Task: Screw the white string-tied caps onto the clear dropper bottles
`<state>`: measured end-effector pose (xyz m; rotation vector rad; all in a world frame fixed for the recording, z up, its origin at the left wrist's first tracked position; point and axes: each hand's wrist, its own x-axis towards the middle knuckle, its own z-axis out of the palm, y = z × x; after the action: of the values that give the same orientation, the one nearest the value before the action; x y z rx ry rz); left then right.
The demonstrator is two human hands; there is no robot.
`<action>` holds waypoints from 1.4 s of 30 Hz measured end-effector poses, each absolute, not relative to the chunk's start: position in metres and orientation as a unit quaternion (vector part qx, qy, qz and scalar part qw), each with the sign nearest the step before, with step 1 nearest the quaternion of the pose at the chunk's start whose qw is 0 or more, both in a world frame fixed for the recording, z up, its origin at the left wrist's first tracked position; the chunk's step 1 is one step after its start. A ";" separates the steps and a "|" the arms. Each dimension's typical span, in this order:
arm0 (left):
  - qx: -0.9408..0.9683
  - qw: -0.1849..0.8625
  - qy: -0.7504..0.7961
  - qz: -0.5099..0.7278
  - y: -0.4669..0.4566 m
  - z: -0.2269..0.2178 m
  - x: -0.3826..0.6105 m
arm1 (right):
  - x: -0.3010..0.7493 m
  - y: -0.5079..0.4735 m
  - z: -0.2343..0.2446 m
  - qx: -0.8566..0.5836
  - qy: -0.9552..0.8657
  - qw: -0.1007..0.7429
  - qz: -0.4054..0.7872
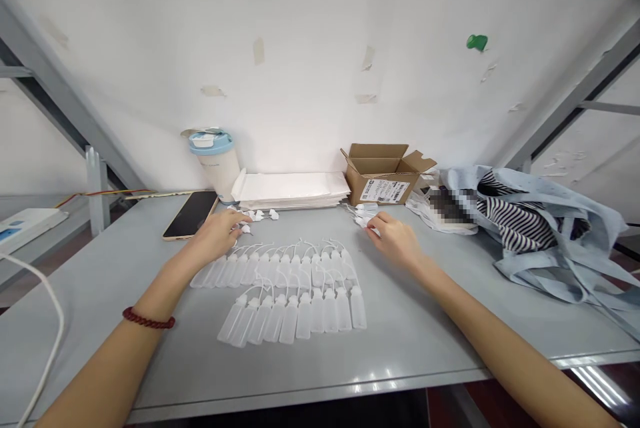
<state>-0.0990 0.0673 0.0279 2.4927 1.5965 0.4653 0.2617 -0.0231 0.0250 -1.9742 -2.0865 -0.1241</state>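
Two rows of small translucent plastic bottles [291, 318] lie on the grey table, each with a white cap and a thin strap or tube curling from its top. Beyond their left end, my left hand [216, 236] reaches among several loose white caps [259, 215]. Its fingers are bent and drawn together at one of these caps. At the right, my right hand [395, 238] has thumb and fingertips closed at a few more small bottles [367, 208] in front of the cardboard box. Its fingers partly hide the piece there.
Behind the bottles are a stack of white paper sheets or envelopes [295, 190], an open cardboard box [383, 178] and a blue-lidded cup [216, 165]. A phone [191, 215] lies by my left hand. A light blue cloth bag [565, 215] covers the right side.
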 end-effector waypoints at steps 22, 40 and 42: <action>0.821 0.055 0.558 0.110 0.068 0.022 -0.093 | 0.235 -0.041 0.025 -0.606 -0.715 0.208 0.278; 0.719 0.413 0.447 0.336 -0.001 0.055 -0.022 | 0.228 -0.038 0.025 -0.658 -0.627 0.358 0.215; 0.694 0.458 0.436 0.343 -0.009 0.054 -0.013 | 0.224 -0.044 0.029 -0.636 -0.630 0.387 0.218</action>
<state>-0.0126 -0.0091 0.0544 1.7107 1.0729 0.8461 0.2238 -0.0444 0.0289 -1.6200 -1.6046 0.5560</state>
